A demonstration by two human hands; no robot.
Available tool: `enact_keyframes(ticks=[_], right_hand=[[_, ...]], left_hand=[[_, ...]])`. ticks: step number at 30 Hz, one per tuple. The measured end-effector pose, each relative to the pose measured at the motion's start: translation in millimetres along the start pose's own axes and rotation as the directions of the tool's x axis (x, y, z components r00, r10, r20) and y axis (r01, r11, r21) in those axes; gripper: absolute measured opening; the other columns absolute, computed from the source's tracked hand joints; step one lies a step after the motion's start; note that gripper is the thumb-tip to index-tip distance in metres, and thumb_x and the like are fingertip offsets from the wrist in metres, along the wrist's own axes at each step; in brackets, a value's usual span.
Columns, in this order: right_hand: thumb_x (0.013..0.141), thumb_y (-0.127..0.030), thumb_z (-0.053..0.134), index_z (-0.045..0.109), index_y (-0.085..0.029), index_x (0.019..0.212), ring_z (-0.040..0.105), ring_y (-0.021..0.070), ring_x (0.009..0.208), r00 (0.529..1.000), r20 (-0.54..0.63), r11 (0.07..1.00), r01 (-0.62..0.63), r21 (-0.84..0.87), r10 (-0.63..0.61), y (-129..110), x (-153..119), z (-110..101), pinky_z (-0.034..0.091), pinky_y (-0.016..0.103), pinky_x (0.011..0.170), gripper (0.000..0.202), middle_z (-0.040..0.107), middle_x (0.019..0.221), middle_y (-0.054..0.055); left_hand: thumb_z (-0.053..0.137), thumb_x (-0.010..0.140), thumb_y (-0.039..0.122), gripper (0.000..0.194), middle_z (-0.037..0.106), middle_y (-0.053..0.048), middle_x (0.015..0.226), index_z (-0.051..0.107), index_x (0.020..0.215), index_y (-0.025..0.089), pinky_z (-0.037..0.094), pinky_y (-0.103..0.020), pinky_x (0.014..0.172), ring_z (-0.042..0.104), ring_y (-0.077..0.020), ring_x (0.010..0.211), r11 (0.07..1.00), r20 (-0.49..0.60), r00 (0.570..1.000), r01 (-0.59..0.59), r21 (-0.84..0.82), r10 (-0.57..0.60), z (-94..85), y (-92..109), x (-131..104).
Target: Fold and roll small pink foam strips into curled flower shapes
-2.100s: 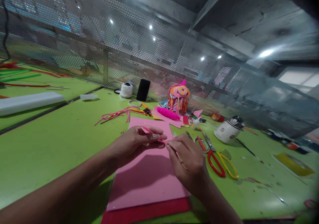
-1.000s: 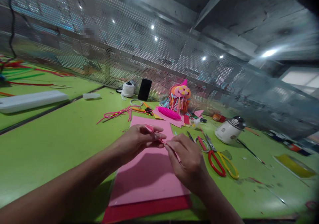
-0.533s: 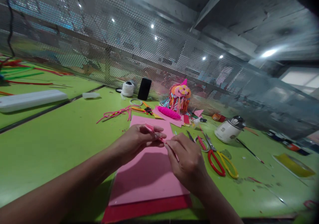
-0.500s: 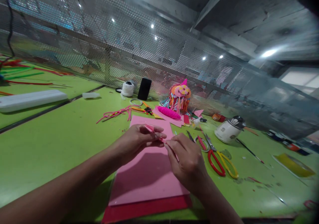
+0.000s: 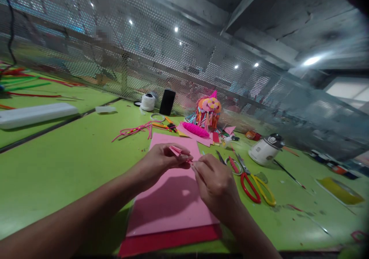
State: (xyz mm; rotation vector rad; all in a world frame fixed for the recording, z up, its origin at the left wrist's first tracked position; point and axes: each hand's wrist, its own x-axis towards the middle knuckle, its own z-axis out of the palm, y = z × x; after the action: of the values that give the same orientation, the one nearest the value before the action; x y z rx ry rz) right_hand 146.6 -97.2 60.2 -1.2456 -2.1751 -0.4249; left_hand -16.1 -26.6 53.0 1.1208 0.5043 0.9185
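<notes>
Between the fingers of my left hand is a small folded piece of pink paper, its flared end showing above the thumb. My right hand pinches the other, thin end, and the fingertips of both hands almost meet there. What exactly lies between the right fingertips is too small to make out. Beneath both hands lies a sheet of pink paper, with a red sheet sticking out under its near edge.
Scissors with red and yellow handles lie right of my right hand. Farther back are a magenta yarn bundle, a fringed colourful figure, a phone, a white thread spool and a white pot with a black lid. Perforated metal panels stand behind.
The folded pink paper has turned slightly in my left fingers, so more of its flared end shows. Both hands have otherwise stayed in place.
</notes>
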Motion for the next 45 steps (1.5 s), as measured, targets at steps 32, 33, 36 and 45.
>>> enact_keyframes(ticks=[32, 33, 36, 45], right_hand=[[0.087, -0.009, 0.044, 0.062, -0.014, 0.086, 0.056, 0.0148, 0.074, 0.995, 0.046, 0.972, -0.096, 0.212, 0.089, 8, 5, 15, 0.044, 0.026, 0.068, 0.019, 0.059, 0.080, 0.007], [0.088, -0.011, 0.045, 0.063, -0.014, 0.087, 0.056, 0.0144, 0.073, 0.993, 0.043, 0.963, -0.115, 0.242, 0.108, 9, 6, 15, 0.045, 0.026, 0.068, 0.019, 0.060, 0.079, 0.006], [0.088, -0.017, 0.049, 0.066, -0.016, 0.086, 0.057, 0.0126, 0.066, 0.980, 0.035, 0.909, -0.193, 0.370, 0.194, 9, 8, 13, 0.044, 0.025, 0.064, 0.017, 0.062, 0.071, 0.003], [0.084, -0.029, 0.056, 0.065, -0.013, 0.078, 0.054, 0.0088, 0.047, 0.888, 0.188, 0.593, -0.426, 0.684, 0.420, 13, 10, 11, 0.042, 0.020, 0.046, 0.019, 0.059, 0.058, 0.001]], left_hand=[[0.075, 0.064, 0.021, 0.018, 0.067, -0.006, 0.065, 0.062, 0.064, 0.009, 0.052, -0.036, 0.073, 0.064, -0.0168, 0.062, 0.999, -0.113, 0.992, 0.051, -0.020, -0.053, -0.1, -6, 5], [0.075, 0.065, 0.021, 0.019, 0.067, -0.007, 0.065, 0.061, 0.065, 0.009, 0.052, -0.035, 0.072, 0.065, -0.0172, 0.063, 0.997, -0.108, 0.992, 0.068, -0.023, -0.070, -1.8, -6, 6], [0.073, 0.069, 0.026, 0.020, 0.069, -0.011, 0.072, 0.062, 0.071, 0.009, 0.053, -0.032, 0.064, 0.067, -0.0201, 0.067, 0.993, -0.067, 0.990, 0.121, -0.010, -0.122, -6.4, -4, 5], [0.075, 0.067, 0.028, 0.027, 0.070, -0.012, 0.076, 0.067, 0.084, 0.008, 0.053, -0.030, 0.063, 0.068, -0.0217, 0.071, 0.989, 0.080, 0.993, 0.074, 0.130, -0.085, -9.3, 8, 1]])
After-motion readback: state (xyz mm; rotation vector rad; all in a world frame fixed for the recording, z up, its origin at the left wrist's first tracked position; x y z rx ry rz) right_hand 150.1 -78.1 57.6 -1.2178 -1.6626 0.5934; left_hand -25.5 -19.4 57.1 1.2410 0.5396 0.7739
